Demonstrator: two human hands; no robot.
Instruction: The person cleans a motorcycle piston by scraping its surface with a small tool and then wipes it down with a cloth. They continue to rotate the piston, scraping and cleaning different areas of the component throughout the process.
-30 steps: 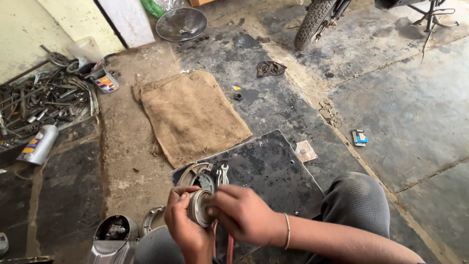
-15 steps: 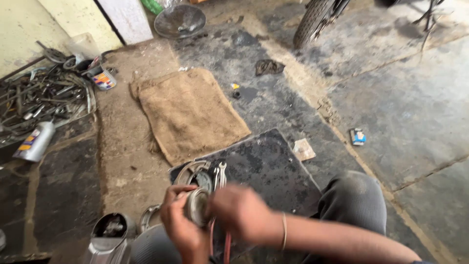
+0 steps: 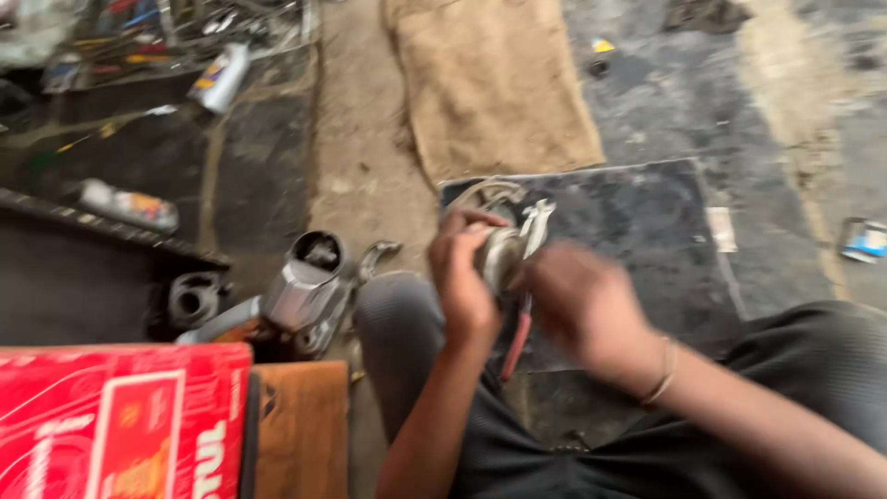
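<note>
Count, relative to dark mat (image 3: 647, 240)

2 hands (image 3: 462, 277) on 1 round metal part (image 3: 499, 254) over mat; 1 burlap sack (image 3: 490, 83) above it; 1 red box (image 3: 120, 420), 1 metal cylinder (image 3: 309, 291) to its left.

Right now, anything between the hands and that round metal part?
Nothing visible. The left hand is wrapped around the round metal part and the right hand touches it from the other side. The picture is blurred, so finer contact is unclear.

Both hands on a round metal part, above a dark mat on the floor.

Left hand (image 3: 465, 277) wrapped round the round metal part (image 3: 499, 257), right hand (image 3: 577, 310) blurred just beside it; red-handled tool (image 3: 515, 344) hanging below; burlap sack (image 3: 494, 88) beyond the dark mat (image 3: 647, 240); metal cylinder (image 3: 309, 286) left; red box (image 3: 120, 420) nearest.
</note>
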